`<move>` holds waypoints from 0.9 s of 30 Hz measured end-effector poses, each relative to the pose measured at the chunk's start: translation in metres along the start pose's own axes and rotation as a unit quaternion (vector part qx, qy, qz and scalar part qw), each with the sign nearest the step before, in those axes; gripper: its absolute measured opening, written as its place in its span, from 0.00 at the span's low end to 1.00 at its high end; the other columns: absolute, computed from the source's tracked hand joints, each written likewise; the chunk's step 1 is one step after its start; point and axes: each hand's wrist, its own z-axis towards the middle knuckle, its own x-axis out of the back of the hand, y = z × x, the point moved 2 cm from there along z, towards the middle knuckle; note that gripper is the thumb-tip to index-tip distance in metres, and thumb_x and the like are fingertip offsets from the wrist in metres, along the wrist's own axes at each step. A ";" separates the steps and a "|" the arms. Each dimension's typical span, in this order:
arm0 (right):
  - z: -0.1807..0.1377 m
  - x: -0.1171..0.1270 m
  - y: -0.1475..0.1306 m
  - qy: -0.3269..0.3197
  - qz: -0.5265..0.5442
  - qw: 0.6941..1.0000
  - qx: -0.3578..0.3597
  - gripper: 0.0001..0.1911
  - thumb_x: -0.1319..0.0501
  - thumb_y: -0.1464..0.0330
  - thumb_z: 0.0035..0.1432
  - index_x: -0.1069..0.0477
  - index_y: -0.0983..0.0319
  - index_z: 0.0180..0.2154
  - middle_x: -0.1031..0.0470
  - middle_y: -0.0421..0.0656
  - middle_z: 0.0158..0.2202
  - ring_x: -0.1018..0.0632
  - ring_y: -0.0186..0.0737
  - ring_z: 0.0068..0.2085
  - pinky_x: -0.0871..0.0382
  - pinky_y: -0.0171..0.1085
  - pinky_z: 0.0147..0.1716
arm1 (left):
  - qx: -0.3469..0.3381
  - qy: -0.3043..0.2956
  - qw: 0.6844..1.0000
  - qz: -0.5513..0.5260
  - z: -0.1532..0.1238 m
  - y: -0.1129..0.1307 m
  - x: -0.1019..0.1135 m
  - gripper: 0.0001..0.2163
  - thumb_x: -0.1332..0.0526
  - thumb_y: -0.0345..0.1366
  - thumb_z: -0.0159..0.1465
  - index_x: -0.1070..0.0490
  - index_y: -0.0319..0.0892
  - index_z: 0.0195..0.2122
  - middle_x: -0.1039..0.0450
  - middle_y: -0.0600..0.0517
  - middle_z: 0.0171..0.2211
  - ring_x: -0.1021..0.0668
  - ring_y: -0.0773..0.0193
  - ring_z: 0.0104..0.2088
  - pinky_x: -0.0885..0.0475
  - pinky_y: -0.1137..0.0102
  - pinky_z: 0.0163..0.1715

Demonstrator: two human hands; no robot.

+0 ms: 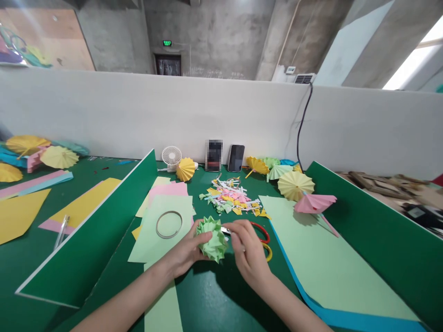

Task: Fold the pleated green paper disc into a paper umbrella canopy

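My left hand (187,246) is closed around a pleated light-green paper piece (212,240), which is bunched into a ruffled round shape above the green table. My right hand (251,251) is closed on a pair of scissors, gripped over the middle. Their red and yellow handle loops (267,251) stick out behind the hand. The short metal part (225,230) that shows in front of its fingers is at the right edge of the pleated paper. The blade tips are hidden or too small to make out.
Paper scraps (231,197) lie in a heap beyond my hands. A tape ring (169,224) rests on green sheets at left. Paper umbrellas (296,185) and large sheets (332,249) are at right. Green dividers (104,230) flank the workspace; a small fan (172,156) and phones (236,158) stand behind.
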 end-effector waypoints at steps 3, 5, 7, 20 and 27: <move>0.006 0.016 0.002 0.095 0.027 0.994 -0.045 0.14 0.58 0.66 0.61 0.36 0.61 0.37 0.34 0.46 0.34 0.30 0.41 0.37 0.34 0.39 0.34 | -0.016 0.016 1.000 -0.017 0.002 0.002 0.002 0.21 0.38 0.38 0.54 0.42 0.50 0.48 0.33 0.50 0.45 0.27 0.60 0.40 0.30 0.65 0.35; 0.011 0.025 0.000 0.105 0.068 0.986 -0.112 0.18 0.62 0.63 0.62 0.37 0.60 0.31 0.35 0.41 0.26 0.31 0.37 0.28 0.37 0.35 0.27 | -0.025 0.033 0.999 -0.027 0.003 0.003 0.003 0.22 0.38 0.38 0.54 0.42 0.51 0.49 0.34 0.50 0.47 0.27 0.59 0.42 0.29 0.64 0.36; 0.016 0.030 -0.005 0.067 0.112 0.976 -0.173 0.20 0.62 0.61 0.63 0.39 0.60 0.28 0.40 0.37 0.19 0.36 0.33 0.21 0.41 0.32 0.21 | -0.035 0.045 0.998 -0.032 0.003 0.005 0.003 0.22 0.37 0.38 0.54 0.43 0.51 0.49 0.35 0.50 0.48 0.27 0.59 0.43 0.29 0.65 0.36; 0.021 0.015 -0.022 -0.061 -0.047 0.996 -0.039 0.09 0.51 0.68 0.60 0.33 0.61 0.34 0.26 0.43 0.29 0.26 0.36 0.28 0.34 0.32 0.24 | -0.080 0.052 0.994 0.050 0.000 0.009 0.001 0.22 0.37 0.41 0.53 0.43 0.46 0.48 0.33 0.47 0.47 0.28 0.58 0.44 0.31 0.68 0.35; 0.019 0.016 -0.025 -0.048 -0.098 0.994 0.031 0.10 0.51 0.68 0.60 0.32 0.61 0.33 0.27 0.44 0.26 0.26 0.37 0.26 0.35 0.33 0.25 | -0.087 0.080 0.990 0.076 0.001 0.009 0.003 0.23 0.36 0.42 0.52 0.43 0.46 0.47 0.31 0.48 0.43 0.27 0.57 0.42 0.31 0.67 0.36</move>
